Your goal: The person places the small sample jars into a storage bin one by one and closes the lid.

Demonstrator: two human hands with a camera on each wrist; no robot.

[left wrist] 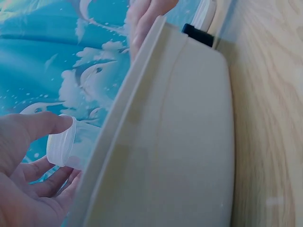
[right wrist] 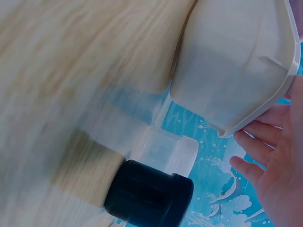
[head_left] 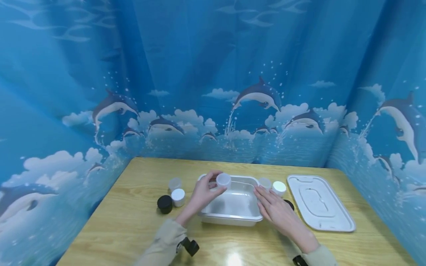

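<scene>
The right hand (head_left: pixel 277 211), fingers nearly straight, touches the box's (head_left: pixel 229 220) right rim. Beyond, the left hand (head_left: pixel 202 193) pinches a clear jar (head_left: pixel 223 180) over the box; moving it seems the step, next probably needing a steady grip.

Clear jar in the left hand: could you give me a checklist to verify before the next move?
1. Left hand holding the clear jar: ok, between thumb and fingers.
2. Right hand at the right end of the white bin: ok.
3. Bin uncovered: ok, the white lid lies to its right.
4. Bin's visible floor bare: ok.
5. Jar's base clear of the bin: cannot tell, the rim hides it in the left wrist view.
</scene>
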